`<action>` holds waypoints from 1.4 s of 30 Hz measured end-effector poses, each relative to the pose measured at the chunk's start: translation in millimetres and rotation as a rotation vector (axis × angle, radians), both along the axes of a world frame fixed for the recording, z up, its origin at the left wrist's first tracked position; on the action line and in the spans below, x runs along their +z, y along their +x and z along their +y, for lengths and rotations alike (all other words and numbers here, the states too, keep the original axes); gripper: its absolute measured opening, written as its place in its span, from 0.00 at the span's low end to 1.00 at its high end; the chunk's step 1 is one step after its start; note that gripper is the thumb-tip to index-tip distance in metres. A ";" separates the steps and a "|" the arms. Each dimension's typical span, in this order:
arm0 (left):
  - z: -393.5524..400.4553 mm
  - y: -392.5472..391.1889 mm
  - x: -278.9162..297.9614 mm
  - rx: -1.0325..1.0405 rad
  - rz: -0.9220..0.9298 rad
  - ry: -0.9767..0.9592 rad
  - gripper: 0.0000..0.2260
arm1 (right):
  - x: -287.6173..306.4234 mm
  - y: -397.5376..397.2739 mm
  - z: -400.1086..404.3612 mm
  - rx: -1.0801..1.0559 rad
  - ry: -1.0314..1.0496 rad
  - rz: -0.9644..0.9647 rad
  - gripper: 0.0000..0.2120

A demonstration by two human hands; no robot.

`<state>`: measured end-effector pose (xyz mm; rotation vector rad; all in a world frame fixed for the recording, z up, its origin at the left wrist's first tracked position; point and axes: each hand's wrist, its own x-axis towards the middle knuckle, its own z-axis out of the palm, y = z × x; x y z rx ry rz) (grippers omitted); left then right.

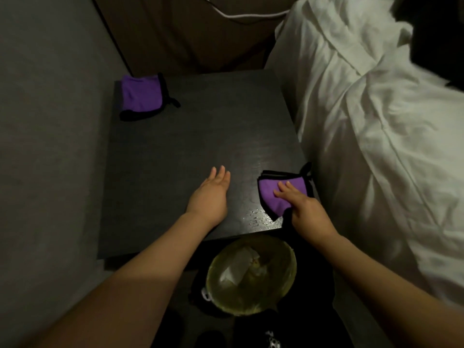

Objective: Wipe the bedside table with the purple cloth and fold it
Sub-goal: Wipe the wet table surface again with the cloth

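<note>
step: wiping | right hand (305,209) grip presses folded purple cloth (276,194) flat on bench (188,136) near right corner, beside water drops (258,214) | left hand (209,194) open, empty, braces on bench | second purple cloth (141,96) rests at far left corner

Head view, steeply down, close.
</note>
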<state>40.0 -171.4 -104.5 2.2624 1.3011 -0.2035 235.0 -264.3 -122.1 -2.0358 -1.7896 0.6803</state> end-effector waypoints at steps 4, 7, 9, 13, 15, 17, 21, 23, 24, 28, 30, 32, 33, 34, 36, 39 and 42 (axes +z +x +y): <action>0.4 -5.4 0.0 -0.029 0.007 -0.001 0.33 | 4.8 -9.6 -10.8 0.012 0.009 -0.042 0.22; 0.5 -7.7 -1.4 -0.035 -0.004 0.001 0.33 | 11.1 -14.6 -14.4 0.026 -0.029 -0.114 0.20; 0.8 -7.9 -1.1 -0.040 -0.012 -0.006 0.33 | 18.0 -15.0 -13.9 0.005 -0.057 -0.112 0.17; 1.8 -9.6 -3.4 -0.043 -0.030 -0.010 0.34 | 38.3 -7.9 -2.6 -0.212 0.029 0.128 0.12; 2.2 -10.8 -5.9 -0.038 -0.047 0.006 0.35 | 46.9 -5.5 10.6 -0.306 0.131 0.201 0.13; 2.3 -11.0 -7.4 -0.038 -0.056 0.016 0.34 | 53.1 -6.9 26.8 -0.307 0.197 0.197 0.16; 1.2 -9.9 -7.5 -0.044 -0.057 0.035 0.33 | 40.2 -14.8 51.7 -0.133 0.146 0.039 0.25; 2.3 -10.2 -6.7 -0.048 -0.060 0.032 0.34 | 20.4 -23.6 52.9 0.025 -0.033 -0.015 0.28; 3.6 -10.4 -6.6 -0.050 -0.060 0.027 0.34 | 11.1 -28.3 50.5 0.072 -0.102 -0.038 0.29; 6.4 -11.8 -7.7 -0.066 -0.058 0.019 0.34 | -5.4 -44.5 29.9 0.054 -0.023 -0.009 0.30; 5.5 -13.2 -9.5 -0.060 -0.053 0.015 0.34 | -7.8 -49.8 17.9 0.079 0.011 0.021 0.29; 5.9 -13.1 -11.2 -0.058 -0.056 0.020 0.33 | -11.8 -51.7 9.3 0.124 0.031 0.018 0.26; 6.0 -12.8 -11.4 -0.056 -0.057 0.018 0.33 | -12.8 -52.6 5.7 0.146 0.040 0.019 0.25; 6.2 -12.5 -11.4 -0.056 -0.055 0.018 0.33 | -13.1 -53.2 3.4 0.160 0.055 0.021 0.24; 6.5 -11.8 -10.8 -0.063 -0.051 0.009 0.34 | -10.4 -53.2 2.6 0.147 0.083 0.022 0.20; 6.5 -12.7 -10.5 -0.066 -0.045 0.008 0.34 | -5.2 -54.0 3.2 0.144 0.114 0.035 0.20; 4.8 -12.1 -10.1 -0.049 -0.049 0.023 0.33 | -4.1 -52.2 -1.3 0.207 0.108 0.000 0.22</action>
